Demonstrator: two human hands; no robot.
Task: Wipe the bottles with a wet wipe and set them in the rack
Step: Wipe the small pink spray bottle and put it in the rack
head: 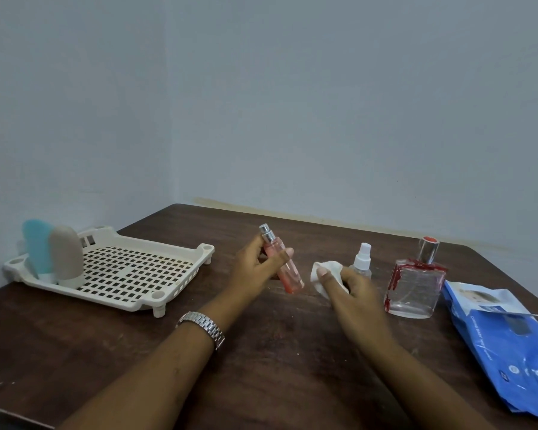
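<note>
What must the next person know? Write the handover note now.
Left hand holds the pink spray bottle above the table; right hand pinches the wet wipe beside it, apart.
Done: blue bottle and beige bottle stand in the rack, left end.
Left: wipe and rack the pink one, then the clear spray bottle and square perfume bottle standing on the table to the right.
Wipes pack lies far right.

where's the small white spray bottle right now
Head view: the small spray bottle stands on the table right of centre, just behind the right hand holding the wipe, left of the square perfume bottle.
</note>
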